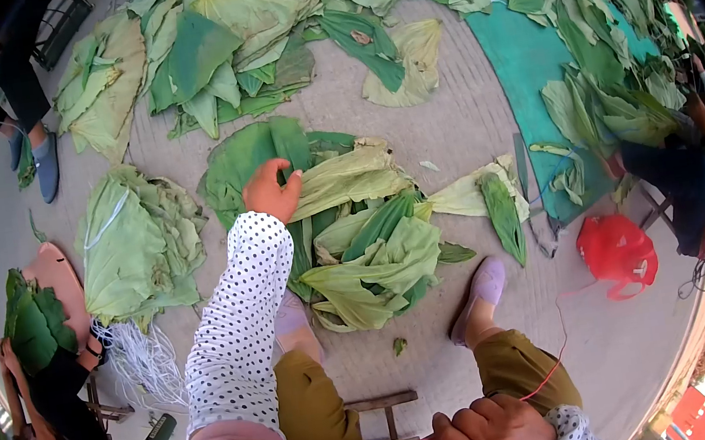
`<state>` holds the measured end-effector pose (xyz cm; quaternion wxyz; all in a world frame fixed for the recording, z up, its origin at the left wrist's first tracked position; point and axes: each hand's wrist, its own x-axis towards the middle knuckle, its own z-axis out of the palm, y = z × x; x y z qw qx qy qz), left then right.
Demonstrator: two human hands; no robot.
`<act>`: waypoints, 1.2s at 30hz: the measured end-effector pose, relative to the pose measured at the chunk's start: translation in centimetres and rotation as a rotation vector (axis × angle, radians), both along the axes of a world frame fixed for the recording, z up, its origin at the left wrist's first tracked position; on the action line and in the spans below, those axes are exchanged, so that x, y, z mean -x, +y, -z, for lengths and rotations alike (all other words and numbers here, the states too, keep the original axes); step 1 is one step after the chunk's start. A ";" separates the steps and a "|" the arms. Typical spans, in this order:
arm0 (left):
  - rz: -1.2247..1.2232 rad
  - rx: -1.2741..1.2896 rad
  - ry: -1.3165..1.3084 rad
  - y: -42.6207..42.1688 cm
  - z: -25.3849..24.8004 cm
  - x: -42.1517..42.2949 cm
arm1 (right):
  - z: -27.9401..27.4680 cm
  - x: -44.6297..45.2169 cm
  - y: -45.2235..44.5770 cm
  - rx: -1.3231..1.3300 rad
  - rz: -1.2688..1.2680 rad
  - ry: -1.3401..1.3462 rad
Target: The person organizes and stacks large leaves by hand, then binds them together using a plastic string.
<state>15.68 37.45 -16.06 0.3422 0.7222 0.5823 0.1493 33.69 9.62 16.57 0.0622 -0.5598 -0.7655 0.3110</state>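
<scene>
A pile of large green and yellowish leaves [374, 248] lies on the pavement between my feet. My left hand [276, 191] rests over its upper left part, by a broad dark green leaf [226, 170] and a pale folded leaf [347, 178]. Its fingers are loosely curled, with a gap between thumb and forefinger. Low in view, close to my body, my right hand [495, 433] is closed around a thin red string [558, 358]. That string runs up toward a red plastic bag [616, 255] at the right.
A tied leaf bundle [140, 243] stands left, above white strings [141, 359] and a dark green box [158, 435]. More leaves [230, 36] cover the far ground and a green sheet [521, 78]. Other people sit at both sides. A wooden stool [383, 401] is beneath me.
</scene>
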 end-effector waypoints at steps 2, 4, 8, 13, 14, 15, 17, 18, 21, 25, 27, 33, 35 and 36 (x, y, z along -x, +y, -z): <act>0.038 -0.309 0.095 3.1 2.9 -1.2 | 0.3 -0.5 1.2 0.027 0.014 -0.003; 0.043 -0.303 0.192 5.1 3.5 -2.0 | 0.4 -0.7 1.6 0.034 0.020 -0.011; 0.086 -0.212 0.523 8.6 3.7 -4.7 | 1.0 -1.7 3.4 0.064 0.038 0.002; 0.164 -0.047 0.547 11.4 2.9 -6.9 | 1.5 -2.7 4.7 0.105 0.024 0.015; 0.194 0.020 0.595 12.2 3.2 -7.8 | 1.8 -3.1 5.3 0.107 0.026 0.013; 0.222 0.089 0.644 12.2 2.9 -8.1 | 1.8 -3.2 5.3 0.121 0.023 0.023; 0.263 0.100 0.735 13.0 2.8 -9.1 | 2.1 -3.7 6.0 0.135 0.021 0.023; 0.295 0.038 0.780 13.0 2.0 -9.0 | 2.2 -3.7 6.0 0.147 0.017 0.020; 0.234 -0.078 0.865 13.9 2.8 -8.4 | 2.3 -4.0 6.4 0.164 0.022 0.011; 0.007 -0.093 0.828 15.4 3.6 -6.3 | 2.4 -4.0 6.7 0.156 0.025 -0.003; 0.021 -0.110 0.784 15.7 3.9 -5.7 | 2.5 -3.9 6.8 0.153 0.020 0.005; -0.111 -0.499 0.393 16.4 3.1 -4.0 | 2.1 -3.3 7.0 0.107 0.016 0.016; -0.170 -0.695 0.307 16.2 1.3 -3.7 | 1.7 -2.9 6.7 0.092 0.014 0.019; -0.192 -0.778 0.144 16.3 0.3 -3.4 | 1.5 -2.7 6.4 0.101 0.007 0.022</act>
